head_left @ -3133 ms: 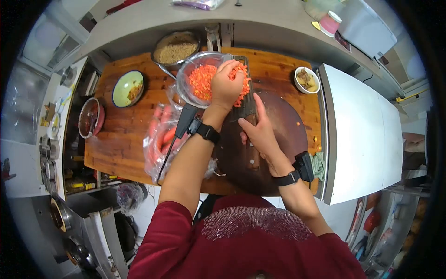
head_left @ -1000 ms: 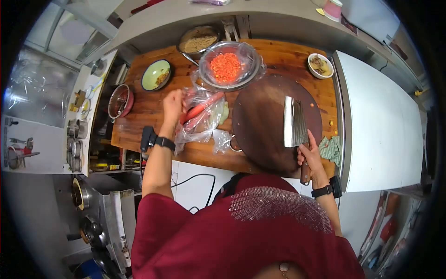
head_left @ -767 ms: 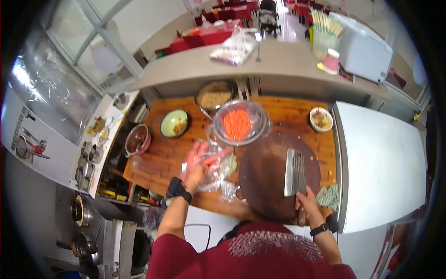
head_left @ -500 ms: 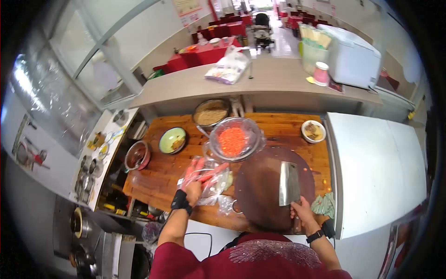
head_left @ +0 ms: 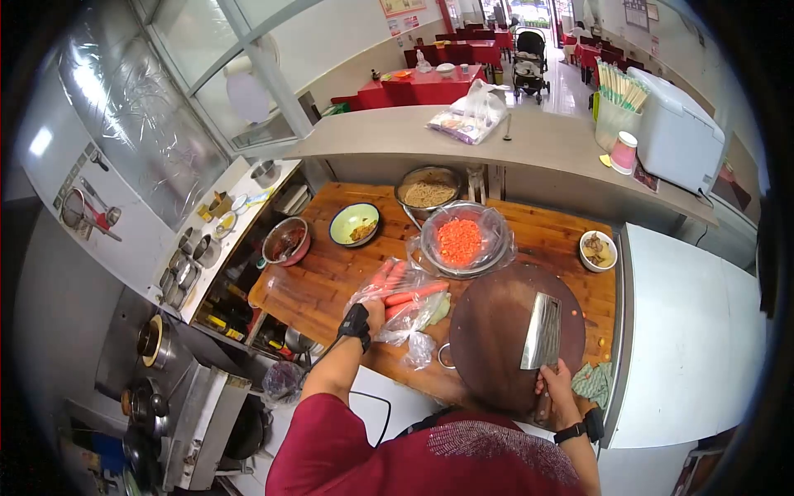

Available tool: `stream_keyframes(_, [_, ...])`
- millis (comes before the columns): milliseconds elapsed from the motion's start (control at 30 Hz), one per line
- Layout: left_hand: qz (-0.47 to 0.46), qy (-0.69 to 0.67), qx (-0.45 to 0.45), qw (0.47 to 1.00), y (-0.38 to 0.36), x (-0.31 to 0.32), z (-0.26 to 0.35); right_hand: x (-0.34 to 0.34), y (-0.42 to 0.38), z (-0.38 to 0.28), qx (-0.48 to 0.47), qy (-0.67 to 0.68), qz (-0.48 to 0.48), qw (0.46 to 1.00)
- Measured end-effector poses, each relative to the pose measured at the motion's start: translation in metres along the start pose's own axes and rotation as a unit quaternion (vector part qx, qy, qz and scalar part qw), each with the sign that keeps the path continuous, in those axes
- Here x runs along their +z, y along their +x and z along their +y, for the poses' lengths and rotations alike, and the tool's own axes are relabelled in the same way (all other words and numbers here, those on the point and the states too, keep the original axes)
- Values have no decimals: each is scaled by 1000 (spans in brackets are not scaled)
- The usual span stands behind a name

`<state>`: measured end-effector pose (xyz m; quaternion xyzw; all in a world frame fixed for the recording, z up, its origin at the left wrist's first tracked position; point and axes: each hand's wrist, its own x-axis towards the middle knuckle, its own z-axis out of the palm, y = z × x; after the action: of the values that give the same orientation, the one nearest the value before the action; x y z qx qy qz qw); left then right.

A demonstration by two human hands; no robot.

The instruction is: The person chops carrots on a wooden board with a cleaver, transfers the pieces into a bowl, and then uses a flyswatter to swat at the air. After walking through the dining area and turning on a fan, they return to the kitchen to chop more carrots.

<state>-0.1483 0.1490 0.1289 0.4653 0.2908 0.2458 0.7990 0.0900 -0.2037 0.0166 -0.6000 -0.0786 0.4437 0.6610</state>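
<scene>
Holding a big knife (head_left: 542, 332) in the right hand (head_left: 558, 385), wrapped shut round the brown handle (head_left: 542, 408). Pointing the blade away from the body, with the handle at the near end. Running the long way from near to far, with a wide flat side facing up. Keeping to the right part of the round board (head_left: 488, 331); cannot tell if touching it or just above. Touching a clear bag (head_left: 407, 332) with the left hand (head_left: 374, 316), at the near left part. Cannot tell there if open or closed, with most of the fingers hidden. Inside the bag, see long orange carrots (head_left: 416, 293), some lying nearly side to side, some slanting away. Just past the board, see a metal bowl (head_left: 495, 227) with chopped orange bits (head_left: 460, 241). Farther out on the wood table (head_left: 310, 285), see a metal pan (head_left: 434, 175), a green bowl (head_left: 341, 221), a red bowl (head_left: 296, 255) and, far right, a small white bowl (head_left: 597, 266). Near the right hand, see a green cloth (head_left: 592, 383).
</scene>
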Motion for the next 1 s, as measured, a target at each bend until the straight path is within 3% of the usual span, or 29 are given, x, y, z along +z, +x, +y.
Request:
stream_keyframes(133, [27,-50,-4,998,0,1,-6,1,-2,-3,-6,-9,12,1000])
stream_keyframes(167, [42,285,154,945,-5,1,-4,2,-2,-5,4,-3,4,1000])
stream_keyframes(200, [42,579,294,759,-10,2,0,2,-4,-4,14,6,2,1000])
stream_keyframes(267, [81,580,189,789,-16,30,14,2,-7,1,-1,-39,16,999])
stream_keyframes(300, [14,394,190,899,-27,48,15,11,-10,-9,-6,-54,38,998])
stream_keyframes(333, [46,269,90,958,-34,71,19,2,4,6,15,-57,22,998])
stream_keyframes(367, [95,354,118,923,-64,129,46,1,6,14,-12,-66,19,998])
stream_keyframes(400, [85,532,137,831,-51,116,30,3,9,17,-11,-165,24,986])
stream_keyframes(433, [84,689,159,702,-38,73,3,11,-1,4,11,-198,28,980])
stream_keyframes(467, [74,895,89,431,-15,20,-42,16,-5,1,-108,-282,62,951])
stream_keyframes(500, [42,885,227,405,-10,6,-55,21,-9,4,-213,-366,94,901])
stream_keyframes(533, [13,843,280,459,-25,47,-44,21,-4,11,-207,-359,116,903])
stream_keyframes(567, [-41,809,311,497,-43,84,-35,19,4,23,-225,-427,128,866])
stream_keyframes(600, [-70,806,316,495,-46,97,-49,17,4,32,-234,-491,140,828])
stream_keyframes(667, [-101,696,238,670,-47,119,-76,17,-5,13,-212,-569,114,787])
stream_keyframes(700, [-141,696,240,662,-55,139,-79,19,-4,15,-198,-568,134,787])
stream_keyframes(833, [-245,577,282,726,-85,193,-96,25,-25,17,-199,-550,288,758])
stream_keyframes(867, [-245,540,279,755,-87,193,-102,20,-34,15,-213,-530,258,779])
stream_keyframes(933, [-302,554,241,737,-84,180,-113,6,-60,13,-210,-502,248,801])
stream_keyframes(1000, [-306,556,91,767,-73,148,-138,-14,-88,4,-104,-400,138,900])
